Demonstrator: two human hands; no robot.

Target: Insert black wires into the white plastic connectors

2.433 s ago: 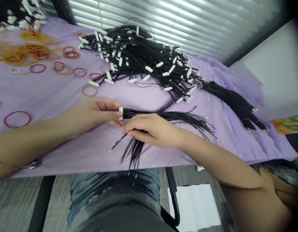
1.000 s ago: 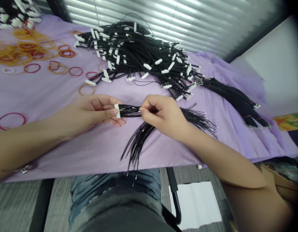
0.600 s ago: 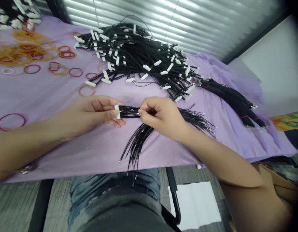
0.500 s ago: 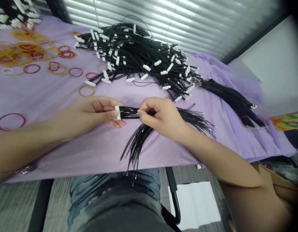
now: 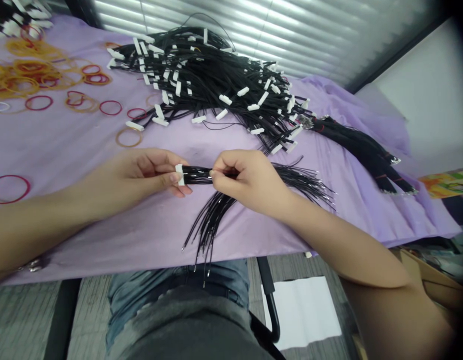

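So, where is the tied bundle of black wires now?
The tied bundle lies at the right of the head view on the purple cloth, just past the big wire pile.

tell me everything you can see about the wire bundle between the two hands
The wire bundle is a sheaf of thin black glossy wires, lying level over the purple cloth. At one end sit white connectors, pinched by the left hand. The right hand grips the wires near them. Past it the loose ends fan out in two sprays, one toward the table edge, one rightward, with metal-looking tips.
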